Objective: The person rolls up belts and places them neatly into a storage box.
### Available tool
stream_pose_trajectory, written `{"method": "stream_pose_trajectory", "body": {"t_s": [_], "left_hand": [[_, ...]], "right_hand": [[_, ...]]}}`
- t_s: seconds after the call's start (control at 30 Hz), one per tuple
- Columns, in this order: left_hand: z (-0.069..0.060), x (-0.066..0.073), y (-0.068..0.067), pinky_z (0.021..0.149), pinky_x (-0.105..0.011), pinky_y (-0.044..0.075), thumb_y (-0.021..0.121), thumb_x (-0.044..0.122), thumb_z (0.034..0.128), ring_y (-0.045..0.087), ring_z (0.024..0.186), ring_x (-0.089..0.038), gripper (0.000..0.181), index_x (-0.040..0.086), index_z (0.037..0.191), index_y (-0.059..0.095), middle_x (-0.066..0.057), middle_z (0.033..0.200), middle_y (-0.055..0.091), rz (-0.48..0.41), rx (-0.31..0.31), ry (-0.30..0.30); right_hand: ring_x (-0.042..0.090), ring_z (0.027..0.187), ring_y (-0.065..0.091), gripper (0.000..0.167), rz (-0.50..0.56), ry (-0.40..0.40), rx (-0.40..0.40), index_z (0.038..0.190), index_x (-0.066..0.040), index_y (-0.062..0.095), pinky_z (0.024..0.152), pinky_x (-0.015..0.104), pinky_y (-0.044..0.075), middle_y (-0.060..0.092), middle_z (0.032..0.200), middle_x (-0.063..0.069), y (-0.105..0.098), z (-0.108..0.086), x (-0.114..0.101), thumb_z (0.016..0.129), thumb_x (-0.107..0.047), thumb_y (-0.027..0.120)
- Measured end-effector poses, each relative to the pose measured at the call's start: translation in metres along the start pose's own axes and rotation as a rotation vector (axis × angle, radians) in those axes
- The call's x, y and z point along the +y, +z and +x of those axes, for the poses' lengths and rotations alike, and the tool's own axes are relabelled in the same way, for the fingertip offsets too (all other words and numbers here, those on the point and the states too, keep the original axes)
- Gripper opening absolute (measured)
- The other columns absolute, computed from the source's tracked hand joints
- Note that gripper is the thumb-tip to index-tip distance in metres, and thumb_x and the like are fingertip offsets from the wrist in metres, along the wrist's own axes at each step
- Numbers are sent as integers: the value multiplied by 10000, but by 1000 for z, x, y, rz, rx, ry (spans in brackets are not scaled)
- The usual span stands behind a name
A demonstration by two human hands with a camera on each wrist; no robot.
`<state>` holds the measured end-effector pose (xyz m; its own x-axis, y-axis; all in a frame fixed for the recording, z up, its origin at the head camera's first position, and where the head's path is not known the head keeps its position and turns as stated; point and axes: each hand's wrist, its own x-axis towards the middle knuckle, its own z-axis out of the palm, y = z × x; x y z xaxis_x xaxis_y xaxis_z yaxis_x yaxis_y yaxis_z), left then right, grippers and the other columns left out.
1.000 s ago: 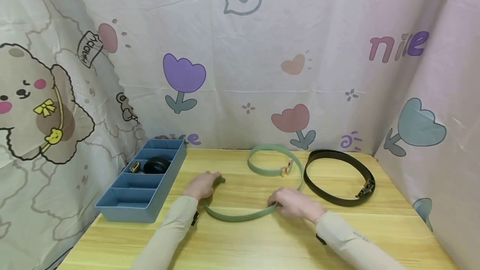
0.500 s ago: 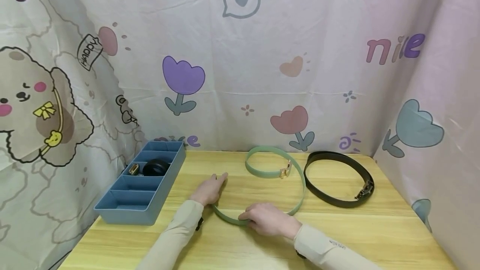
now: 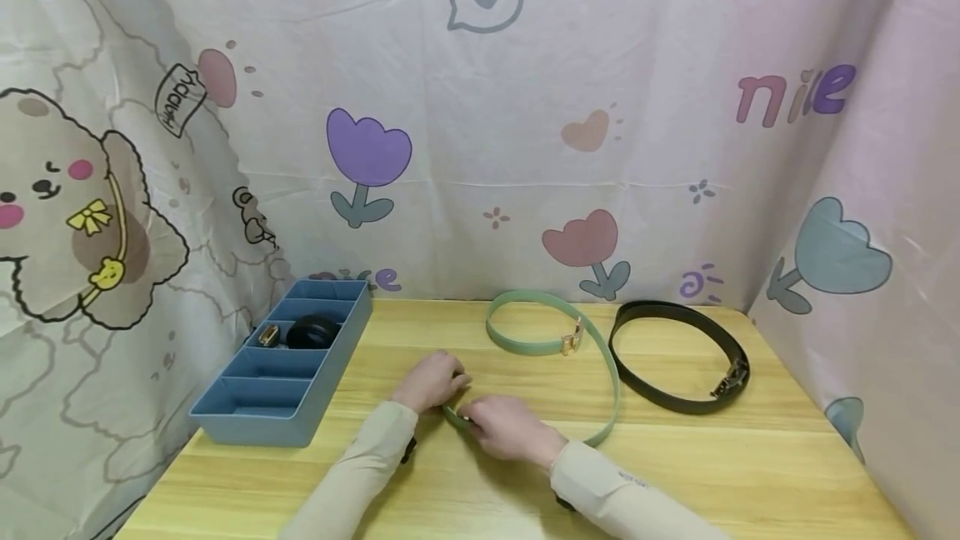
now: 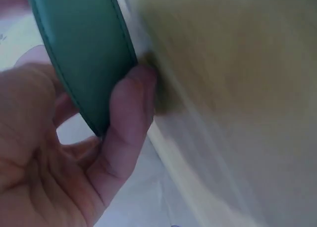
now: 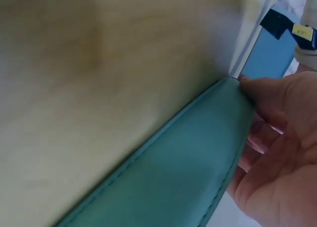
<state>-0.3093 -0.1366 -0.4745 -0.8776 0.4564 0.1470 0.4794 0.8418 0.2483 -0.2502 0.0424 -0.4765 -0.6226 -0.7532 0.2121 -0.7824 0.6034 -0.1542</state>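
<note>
A green belt [image 3: 617, 390] with a gold buckle [image 3: 572, 340] lies looped on the table, its strap curving round to both hands. The left hand [image 3: 431, 382] grips the strap near its end; in the left wrist view, the fingers and thumb of that hand [image 4: 74, 147] hold the green strap [image 4: 84, 48] on edge. Close beside it on the right, the right hand [image 3: 513, 429] pinches the same strap. The right wrist view shows the right hand [image 5: 282, 142] at the strap [image 5: 173, 157], its thumb along the upper edge.
A blue divided tray [image 3: 322, 390] stands at the left, holding a dark coiled item [image 3: 313, 332] and a gold buckle [image 3: 268, 335]. The black belt [image 3: 675, 400] lies looped at the right. Patterned cloth [image 3: 480, 107] hangs behind the table [image 3: 420, 498].
The right hand has moved left along the green strap, close to the left hand. The left hand has shifted slightly right, and its fingers have curled in. The strap's right side has moved slightly outward.
</note>
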Motion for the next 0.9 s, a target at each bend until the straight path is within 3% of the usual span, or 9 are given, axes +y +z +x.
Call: {"method": "stream_pose_trajectory", "body": {"t_s": [0.07, 0.23, 0.37, 0.53, 0.6, 0.77, 0.9], "left_hand": [[0, 0, -1, 664, -310, 458, 674, 148, 905, 510, 680, -130, 241, 125, 665, 671, 23, 685, 594, -22, 9, -8], [-5, -1, -6, 669, -319, 502, 711, 34, 784, 569, 720, -156, 29, 47, 763, 697, -60, 809, 669, -123, 2, -69], [-9, 2, -11, 607, -276, 499, 689, -28, 717, 575, 665, -135, 97, 23, 795, 716, -80, 804, 678, -200, -49, -84], [-11, 8, -12, 512, -243, 465, 618, -7, 735, 546, 532, -84, 137, 72, 763, 727, -4, 698, 655, -294, -112, -14], [-12, 9, -11, 483, -241, 472, 600, 31, 773, 563, 491, -83, 140, 88, 751, 726, 12, 663, 652, -340, -130, -18], [-13, 11, -8, 459, -213, 436, 626, 173, 861, 590, 454, -114, 192, 123, 706, 728, -6, 584, 659, -363, -174, -25], [-17, 12, -10, 487, -216, 432, 673, 202, 887, 575, 473, -106, 182, 142, 728, 738, 9, 631, 660, -389, -226, -6]], "right_hand": [[29, 679, 545, 168, 30, 17, -11, 973, -137, 704, 612, 173, 441, 676, 831, -72, -1, 1, 3, 878, -20, 630], [37, 588, 443, 158, 94, 87, -24, 886, -123, 703, 550, 176, 375, 568, 699, -87, -4, 0, 12, 824, 2, 629], [23, 590, 433, 128, 115, 106, -23, 921, -121, 723, 554, 170, 373, 602, 733, -92, -5, 0, 15, 842, -49, 652], [45, 624, 435, 232, 138, 131, -31, 956, -96, 735, 595, 174, 383, 678, 811, -36, -6, 2, 17, 827, 60, 622], [56, 629, 423, 262, 138, 139, -35, 930, -96, 732, 594, 183, 370, 668, 795, -22, -6, 4, 19, 803, 96, 607], [35, 609, 419, 158, 138, 138, -22, 832, -109, 723, 584, 180, 385, 641, 729, -45, -6, 6, 28, 860, 25, 643], [2, 629, 496, 111, 128, 92, -11, 828, -127, 753, 613, 173, 446, 705, 773, -53, -7, 6, 37, 892, -70, 683]]}}
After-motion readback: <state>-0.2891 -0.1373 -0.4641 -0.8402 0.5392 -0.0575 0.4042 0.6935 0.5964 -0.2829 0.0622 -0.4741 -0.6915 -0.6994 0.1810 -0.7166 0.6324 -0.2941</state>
